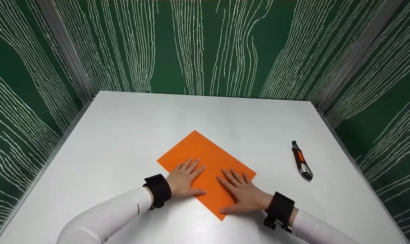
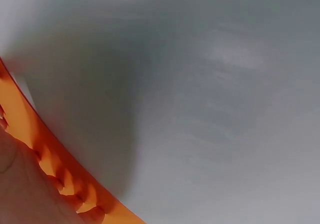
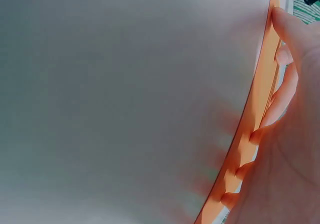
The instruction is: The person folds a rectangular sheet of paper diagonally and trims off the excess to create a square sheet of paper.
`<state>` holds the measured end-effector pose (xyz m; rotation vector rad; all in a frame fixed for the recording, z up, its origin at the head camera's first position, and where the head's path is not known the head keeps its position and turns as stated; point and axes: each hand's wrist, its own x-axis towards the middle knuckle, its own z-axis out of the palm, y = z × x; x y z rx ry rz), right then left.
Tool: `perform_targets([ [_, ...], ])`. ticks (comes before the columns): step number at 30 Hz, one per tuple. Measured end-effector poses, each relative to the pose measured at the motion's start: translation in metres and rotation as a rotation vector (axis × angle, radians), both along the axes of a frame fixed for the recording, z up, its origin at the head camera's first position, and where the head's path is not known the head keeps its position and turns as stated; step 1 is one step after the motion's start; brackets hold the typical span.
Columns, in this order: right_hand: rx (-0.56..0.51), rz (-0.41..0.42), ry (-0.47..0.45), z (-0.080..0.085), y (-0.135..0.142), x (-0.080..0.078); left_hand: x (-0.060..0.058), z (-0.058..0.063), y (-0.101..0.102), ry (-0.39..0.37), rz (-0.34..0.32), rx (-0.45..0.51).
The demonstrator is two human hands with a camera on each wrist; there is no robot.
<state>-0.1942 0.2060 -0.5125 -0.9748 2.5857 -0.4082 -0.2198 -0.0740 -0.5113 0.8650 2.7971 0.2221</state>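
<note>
My left grip (image 1: 185,179) lies flattened with fingers spread, pinching nothing, across the near-left edge of the orange sheet (image 1: 205,150); my right grip (image 1: 244,194) lies likewise across its near-right edge, thumb beside the near corner. The sheet sits cornerwise on the white bench (image 1: 130,122), directly beneath my fingers. I judge it to be paper or thin card: very light, bendable, easy to crease, and likely to skate on the smooth top if pushed sideways. I can't tell whether it is one layer or several. For taking hold, I'd favour a gentle thumb-and-finger pinch at its uncovered far corner. A utility knife (image 1: 301,161) lies right of the sheet, well apart.
</note>
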Motion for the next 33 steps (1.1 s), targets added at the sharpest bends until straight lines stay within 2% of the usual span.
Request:
perform_targets([
  [8, 0.018, -0.004, -0.015, 0.002, -0.002, 0.002, 0.002, 0.002, 0.003, 0.000, 0.013, -0.010],
  [17, 0.017, -0.015, -0.012, 0.003, -0.003, 0.003, 0.010, 0.004, 0.007, 0.034, -0.020, -0.036],
  [26, 0.019, -0.052, 0.041, 0.004, -0.007, 0.004, 0.013, 0.012, 0.014, -0.004, -0.059, -0.029],
  [33, 0.028, -0.058, 0.071, 0.005, -0.010, 0.004, 0.013, 0.009, 0.015, 0.012, -0.060, -0.057],
])
